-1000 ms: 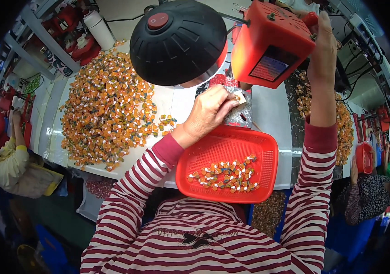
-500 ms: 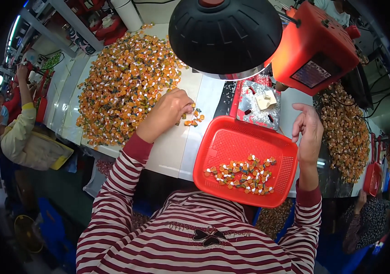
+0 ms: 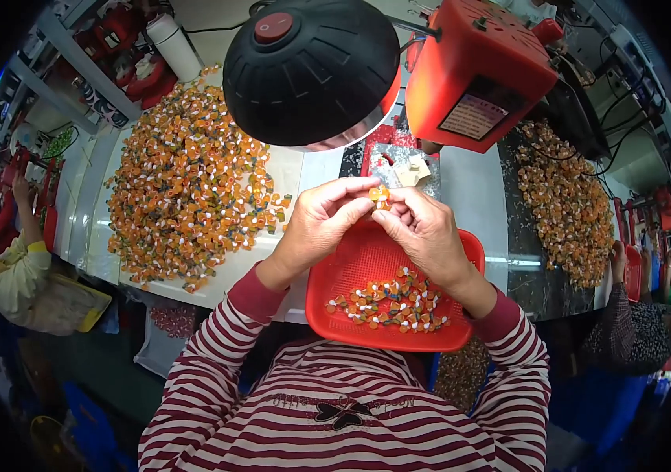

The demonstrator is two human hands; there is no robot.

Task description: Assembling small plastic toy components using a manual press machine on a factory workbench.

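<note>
My left hand [image 3: 323, 224] and my right hand [image 3: 426, 240] meet above a red plastic basket [image 3: 386, 340]. Pinched between their fingertips is a small orange plastic piece [image 3: 379, 195] with a bit of white on it. Both thumbs press in from below, and the fingers partly cover the piece. In the basket lies a loose cluster of similar small pieces [image 3: 390, 303], orange, white and dark green. A big heap of the same pieces [image 3: 186, 181] covers the table to the left of my left hand.
A black domed lamp [image 3: 312, 79] and a red box-shaped machine [image 3: 477, 75] overhang the far side. Beneath them sits a pale block [image 3: 412, 169] on a littered plate. Another heap [image 3: 563, 208] lies right. Other people work at left [image 3: 21, 271] and right [image 3: 634, 318].
My left hand has come right from the heap's edge, and my right hand has moved inward. Now they meet at the orange piece over the basket. The whole view has shifted slightly.
</note>
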